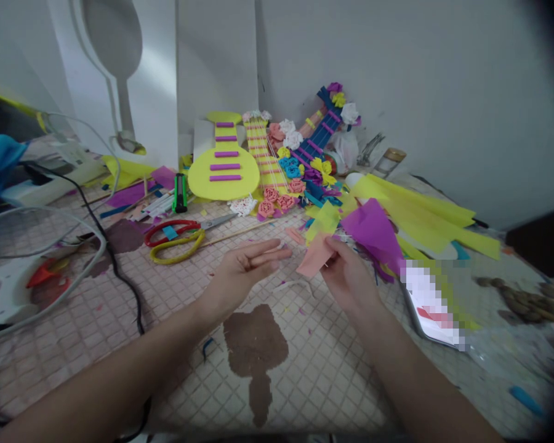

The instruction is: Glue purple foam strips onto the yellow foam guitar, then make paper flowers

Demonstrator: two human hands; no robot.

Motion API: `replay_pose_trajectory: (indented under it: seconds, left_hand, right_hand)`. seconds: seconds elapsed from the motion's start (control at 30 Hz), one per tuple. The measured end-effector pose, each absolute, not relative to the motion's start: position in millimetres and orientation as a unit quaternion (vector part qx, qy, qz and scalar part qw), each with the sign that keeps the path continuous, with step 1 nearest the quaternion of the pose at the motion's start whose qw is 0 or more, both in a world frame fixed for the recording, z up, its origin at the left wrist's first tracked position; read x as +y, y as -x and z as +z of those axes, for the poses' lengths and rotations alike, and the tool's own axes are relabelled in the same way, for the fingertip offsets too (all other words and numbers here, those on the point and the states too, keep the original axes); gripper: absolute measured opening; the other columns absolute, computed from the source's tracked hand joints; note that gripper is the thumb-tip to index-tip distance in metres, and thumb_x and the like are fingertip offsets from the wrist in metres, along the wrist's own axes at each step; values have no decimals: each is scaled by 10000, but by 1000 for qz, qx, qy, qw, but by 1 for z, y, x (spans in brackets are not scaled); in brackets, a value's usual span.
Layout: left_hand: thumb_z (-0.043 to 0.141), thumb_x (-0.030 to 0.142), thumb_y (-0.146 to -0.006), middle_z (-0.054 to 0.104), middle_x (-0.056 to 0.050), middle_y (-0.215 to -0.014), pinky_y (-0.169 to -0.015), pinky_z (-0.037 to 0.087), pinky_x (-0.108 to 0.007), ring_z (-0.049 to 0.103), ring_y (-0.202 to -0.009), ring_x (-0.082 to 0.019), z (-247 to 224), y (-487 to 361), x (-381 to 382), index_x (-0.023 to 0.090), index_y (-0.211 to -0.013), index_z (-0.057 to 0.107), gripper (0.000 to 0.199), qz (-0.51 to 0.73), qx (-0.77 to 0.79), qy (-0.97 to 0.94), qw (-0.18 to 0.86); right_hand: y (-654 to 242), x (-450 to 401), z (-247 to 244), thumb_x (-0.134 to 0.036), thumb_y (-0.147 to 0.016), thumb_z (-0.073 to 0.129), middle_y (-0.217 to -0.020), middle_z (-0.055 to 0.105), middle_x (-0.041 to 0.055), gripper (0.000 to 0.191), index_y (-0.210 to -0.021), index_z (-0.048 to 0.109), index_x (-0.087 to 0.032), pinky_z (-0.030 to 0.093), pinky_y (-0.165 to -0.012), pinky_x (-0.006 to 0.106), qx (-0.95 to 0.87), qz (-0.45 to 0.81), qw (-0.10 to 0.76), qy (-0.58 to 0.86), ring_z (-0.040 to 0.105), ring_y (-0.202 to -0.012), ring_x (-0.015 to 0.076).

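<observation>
My right hand pinches a small piece of salmon-pink paper near the middle of the table. To its left, my left hand is apart from the paper, fingers extended toward it and nothing visible in them. Yellow paper lies just behind the pink piece, and a purple sheet is beside my right hand. Scissors with red and yellow handles rest beyond my left hand. Behind them stands a yellow guitar-shaped cutout with purple strips.
Paper flowers and a blue decorated neck are at the back. A phone lies right. Left are a white glue gun, a black cable and a green cutter. Yellow strips spread back right.
</observation>
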State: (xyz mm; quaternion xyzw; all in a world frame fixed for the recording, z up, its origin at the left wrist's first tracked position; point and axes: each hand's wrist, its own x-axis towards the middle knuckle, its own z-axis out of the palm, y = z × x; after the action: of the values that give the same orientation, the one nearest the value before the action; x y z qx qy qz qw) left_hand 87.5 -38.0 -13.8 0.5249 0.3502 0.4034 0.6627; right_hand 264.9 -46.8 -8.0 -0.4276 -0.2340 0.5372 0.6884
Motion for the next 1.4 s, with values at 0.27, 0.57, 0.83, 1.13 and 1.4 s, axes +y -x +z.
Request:
replay_pose_trajectory:
  seconds: [0.27, 0.57, 0.83, 1.13, 1.4]
  left_hand:
    - [597, 187, -774, 623, -77, -1149, -1006, 361, -345, 524, -1134, -187, -18, -91, -38, 173, -1104, 558, 333, 425, 299, -468, 714]
    - [578, 179, -799, 681, -75, -995, -936, 443, -364, 639, -922, -186, -18, -91, -39, 122, -998, 617, 210, 454, 259, -431, 736]
    - [524, 276, -829, 655, -6, -604, -719, 514, -323, 657, -628, -164, -8, -88, -43, 126, -986, 618, 236, 433, 293, -434, 734]
    - [541, 269, -810, 696, -94, -929, -890, 437, -364, 639, -905, -198, -14, -91, -39, 133, -1043, 562, 271, 464, 280, -418, 730]
    - [698, 261, -655, 653, -66, -943, -775, 450, -298, 599, -869, -174, -12, -96, -48, 173, -969, 602, 340, 318, 356, -517, 710]
  right_hand:
    - [-265, -47, -8, -189, -655, 658, -687, 640, -2, 30, -634, 652, -211, 475, -725, 265, -240, 534, 681, 440, 599, -770, 147]
    - [-265, -46, -9, -169, -635, 672, -663, 621, -27, 41, -619, 640, -190, 450, -655, 222, -210, 538, 689, 438, 566, -688, 104]
    - [-265, -46, -9, -184, -652, 658, -687, 628, -20, 34, -630, 633, -187, 444, -652, 224, -214, 538, 680, 450, 565, -692, 106]
    - [-265, -46, -9, -193, -641, 660, -651, 615, -15, 44, -618, 624, -204, 458, -658, 250, -222, 536, 677, 453, 577, -707, 134]
    - [-257, -49, -13, -232, -657, 663, -778, 657, -9, 36, -669, 650, -202, 452, -678, 229, -212, 558, 676, 433, 570, -747, 115]
